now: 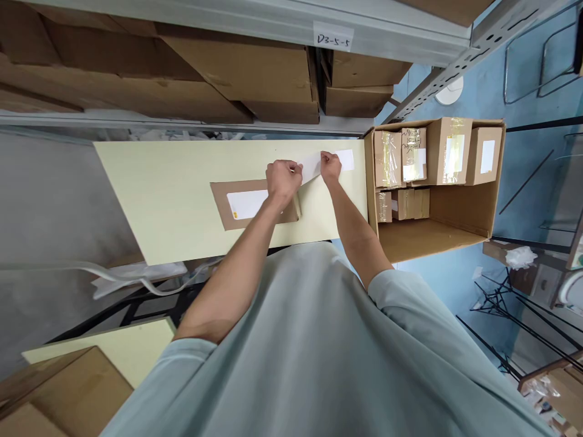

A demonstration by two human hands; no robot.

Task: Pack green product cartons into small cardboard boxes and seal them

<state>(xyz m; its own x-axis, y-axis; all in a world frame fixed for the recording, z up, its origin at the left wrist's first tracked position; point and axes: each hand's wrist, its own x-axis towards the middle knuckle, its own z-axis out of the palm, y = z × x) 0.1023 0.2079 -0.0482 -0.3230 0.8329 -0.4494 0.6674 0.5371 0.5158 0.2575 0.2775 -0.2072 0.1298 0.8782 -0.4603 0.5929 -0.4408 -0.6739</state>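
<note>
A white label sheet (311, 167) is stretched between my two hands above the pale yellow tabletop (173, 176). My left hand (283, 180) is closed in a pinch on the sheet's left end. At its right end my right hand (330, 166) pinches the sheet too. Just right of my right hand lies a white paper piece (345, 159); whether it joins the sheet I cannot tell. Partly under my left forearm rests a brown cardboard box (219, 197). On its top is a white label (246, 204) with a small orange-yellow mark in one corner.
An open carton (455, 229) holding several taped small boxes stands against the tabletop's right end. Along the far side runs a metal shelf (273, 24) marked D3-5-5, loaded with cartons. Another cardboard box (82, 388) sits at lower left. Black metal rods (505, 297) lie at right.
</note>
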